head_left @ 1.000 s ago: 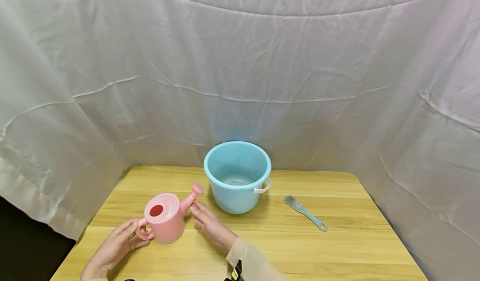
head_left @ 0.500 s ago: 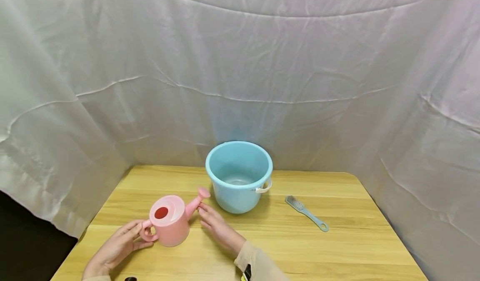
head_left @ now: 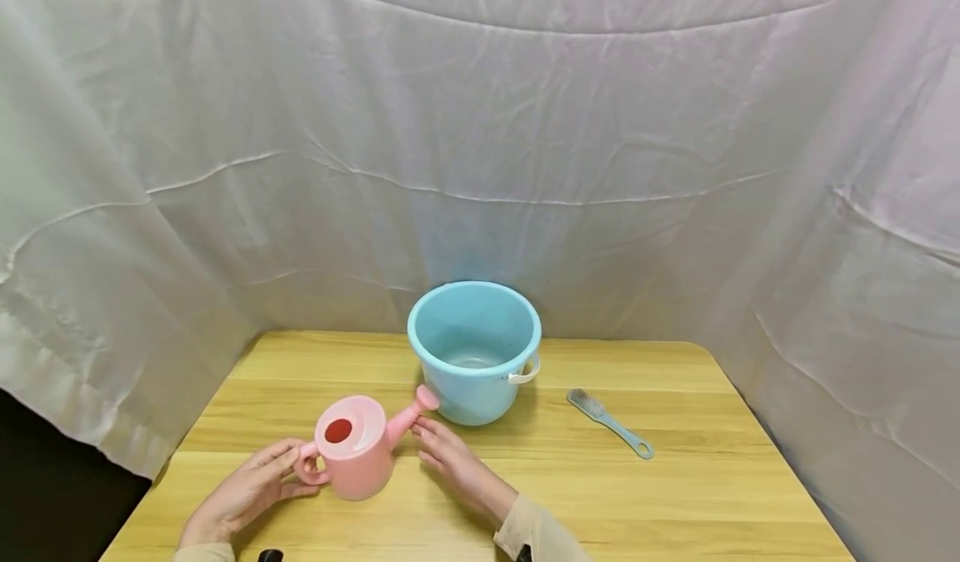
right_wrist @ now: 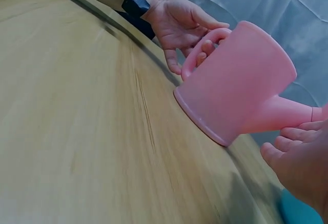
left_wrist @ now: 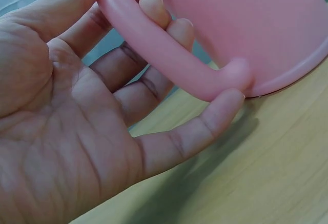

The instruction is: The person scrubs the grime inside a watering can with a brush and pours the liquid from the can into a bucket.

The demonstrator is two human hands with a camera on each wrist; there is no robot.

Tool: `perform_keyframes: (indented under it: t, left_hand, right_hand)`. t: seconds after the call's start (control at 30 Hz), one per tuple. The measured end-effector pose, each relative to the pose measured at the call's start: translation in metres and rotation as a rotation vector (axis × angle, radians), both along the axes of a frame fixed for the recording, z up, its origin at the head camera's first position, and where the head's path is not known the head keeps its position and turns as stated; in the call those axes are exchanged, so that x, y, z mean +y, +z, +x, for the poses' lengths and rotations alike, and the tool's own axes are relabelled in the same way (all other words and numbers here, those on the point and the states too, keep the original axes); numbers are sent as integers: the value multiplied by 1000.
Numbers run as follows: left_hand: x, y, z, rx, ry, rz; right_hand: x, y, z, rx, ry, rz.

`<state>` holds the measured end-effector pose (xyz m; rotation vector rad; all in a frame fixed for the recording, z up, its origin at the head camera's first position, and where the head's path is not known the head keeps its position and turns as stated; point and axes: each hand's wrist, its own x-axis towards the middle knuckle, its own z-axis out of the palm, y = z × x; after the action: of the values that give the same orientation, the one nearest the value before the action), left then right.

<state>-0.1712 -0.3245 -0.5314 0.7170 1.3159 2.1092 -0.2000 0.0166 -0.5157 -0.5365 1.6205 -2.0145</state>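
The pink watering can (head_left: pixel 358 472) is upright over the wooden table (head_left: pixel 712 479), toward nine o'clock from its middle as the head camera sees it; whether its base touches the wood I cannot tell. Its long axis runs from eight o'clock, where the loop handle (left_wrist: pixel 160 54) sits, to two o'clock, where the spout (head_left: pixel 402 426) points, its flared rose (head_left: pixel 427 398) uppermost. The left hand (head_left: pixel 251 489) grips the loop, fingers curled through it. The right hand (head_left: pixel 460 468) reaches in from four o'clock, its nearly straight fingers together and touching the spout's underside. At two o'clock from the can stands a light blue bucket (head_left: pixel 472 399), overlapped by the rose in view, its white handle (head_left: pixel 523 373) between three and four o'clock. At three o'clock, well apart, lies a blue brush (head_left: pixel 618 430), bristles toward ten. A grey curtain (head_left: pixel 480 128) hangs at twelve.
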Motion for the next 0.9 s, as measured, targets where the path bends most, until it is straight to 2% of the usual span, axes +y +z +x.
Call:
perform_keyframes:
  t: [0.13,0.5,0.7,0.9]
  left_hand:
    - [5,1,-2,1,-13,-8]
    - [28,1,-14,23,-47,-16]
    - [46,0,-21,12,-77,-42]
    - [69,1,-26,26,-70,-50]
  right_hand:
    - [12,-3,4,40,23,-12]
    - [43,0,18,19,26,-22]
    - [64,0,23,27,26,-17]
    - [88,0,29,37,15,-12]
